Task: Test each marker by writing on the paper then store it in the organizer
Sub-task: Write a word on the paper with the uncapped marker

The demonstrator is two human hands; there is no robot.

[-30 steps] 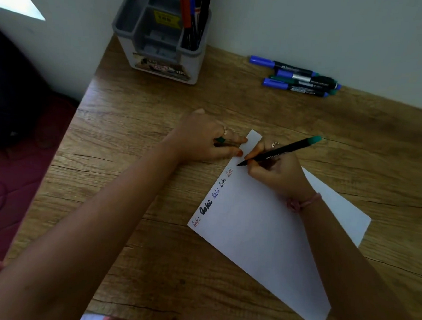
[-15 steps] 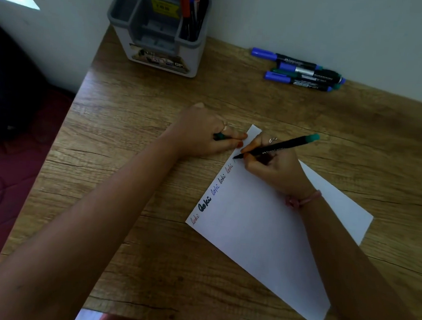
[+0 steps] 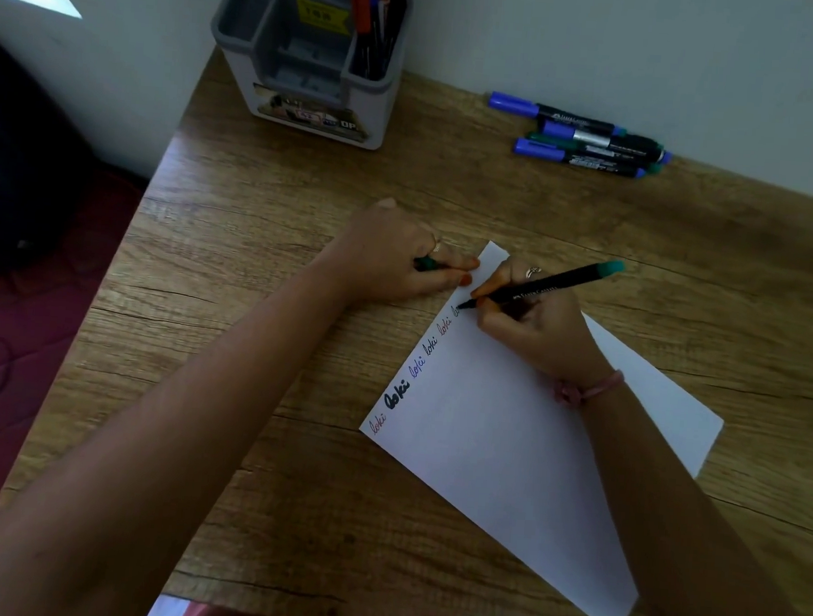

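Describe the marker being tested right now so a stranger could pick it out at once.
Start at the white paper lying skewed on the wooden desk. At its far corner the right hand grips a slim black marker, tip on the sheet. Unlike the capped markers by the wall, it is uncapped, with a teal end.

The white sheet of paper (image 3: 528,460) carried "loki" handwritten five times along its ten-o'clock edge, in red, thick black, blue, black and red. The black green-capped marker (image 3: 541,286) read "FABER-CASTELL". The grey plastic organizer (image 3: 309,84) showed "OP" on its front sticker; its yellow label was illegible.
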